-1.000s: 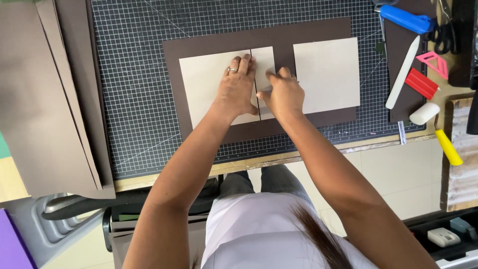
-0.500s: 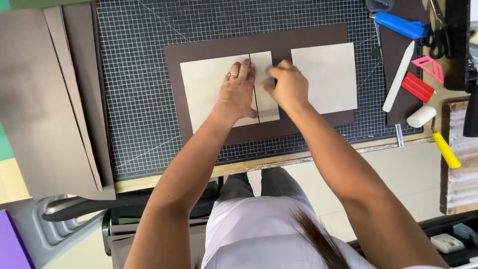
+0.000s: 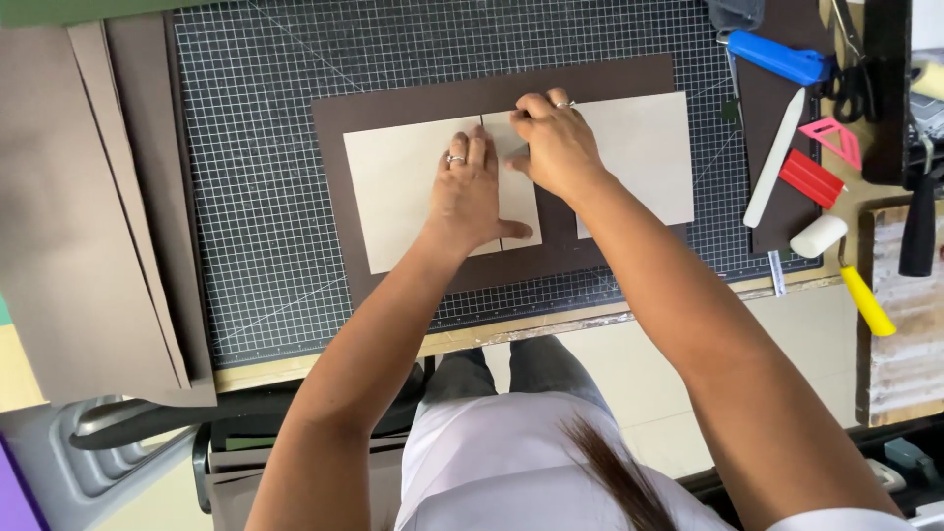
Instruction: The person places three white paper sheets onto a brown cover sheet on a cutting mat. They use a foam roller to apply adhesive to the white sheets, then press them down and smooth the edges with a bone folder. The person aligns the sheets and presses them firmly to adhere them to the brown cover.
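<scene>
A dark brown sheet lies on a gridded cutting mat. Three cream boards rest on it: a wide left board, a narrow spine strip in the middle and a right board. My left hand presses flat with spread fingers across the left board and the strip. My right hand has its fingers curled and pushes down on the top of the narrow strip, beside the right board. A ring shows on each hand.
Brown paper sheets lie stacked at the left. At the right sit a blue-handled cutter, a white bone folder, a red block, a pink triangle, scissors, a yellow-handled white roller and a black-handled tool.
My right hand has slid up the narrow strip, from its lower middle toward its top edge. My left hand has stayed flat on the left board.
</scene>
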